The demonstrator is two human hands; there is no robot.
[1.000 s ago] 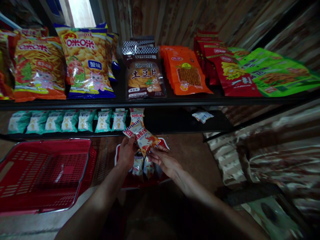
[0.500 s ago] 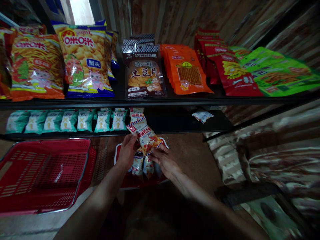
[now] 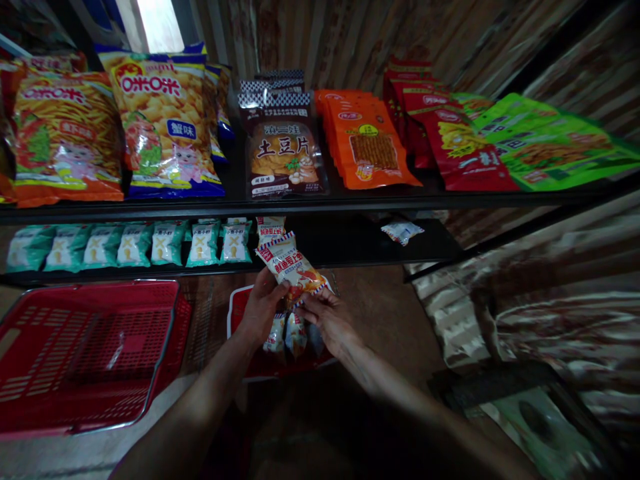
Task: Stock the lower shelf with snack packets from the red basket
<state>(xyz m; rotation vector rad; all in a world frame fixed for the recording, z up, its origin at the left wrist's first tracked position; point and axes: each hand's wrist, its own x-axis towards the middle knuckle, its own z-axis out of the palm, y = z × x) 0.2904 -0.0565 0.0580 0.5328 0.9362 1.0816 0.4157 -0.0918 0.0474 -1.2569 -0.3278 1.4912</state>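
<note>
Between my two hands is a small white snack packet [image 3: 293, 267] with red lettering and striped ends, tilted in front of the lower shelf [image 3: 330, 243]. My left hand [image 3: 265, 303] grips its left side, thumb on the front. At its lower right end my right hand [image 3: 325, 317] pinches the striped edge. Behind it, a similar white packet [image 3: 271, 228] stands on the shelf beside a row of teal packets [image 3: 203, 243]. Under my hands, more white packets [image 3: 296, 333] lie in a red basket [image 3: 240, 303], partly hidden by my arms.
A larger red basket [image 3: 167, 333] stands at the left. The upper shelf [image 3: 280, 208] bears large chip bags [image 3: 163, 127], a brown bag [image 3: 285, 143], orange bags [image 3: 370, 143], red bags [image 3: 455, 140] and green bags [image 3: 555, 147]. One white packet [image 3: 403, 231] lies on the lower shelf's right part.
My left hand has shifted its hold lower along the packet, with the thumb now on its front. The packet has turned slightly, and the view has drifted a little.
</note>
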